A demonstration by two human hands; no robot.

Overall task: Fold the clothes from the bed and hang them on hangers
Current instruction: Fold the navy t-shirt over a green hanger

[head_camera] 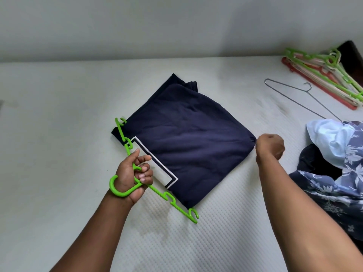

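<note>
Hands well apart, each closed on something.

Near left of centre, the left hand point(133, 173) has its fingers curled round the neck of the green hanger point(177, 208), thumb raised. Forearm enters from the near edge and angles far-right. The hook curls out near-left, past the wrist.

Hanger's long axis runs on a diagonal, far-left to near-right, lying along the near-left edge of the navy garment point(186, 134) and touching it. Its ends stick out just past the garment's left and near corners.

Garment is folded to a rough square and sits cornerwise at mid-bed on the white mattress point(59, 154), one corner pointing far. A white rectangular outline shows by the hanger edge.

The right hand point(270, 146) is at the garment's right corner, back of hand up, fingers curled under and mostly hidden. Cloth bunches into the grip. Forearm stretches straight in from near-right.

Far right: a wire hanger point(300, 95) lies flat, with a stack of plastic hangers point(324, 75) beyond it. Near right: a heap of clothes point(343, 163), floral blue and pale blue.
</note>
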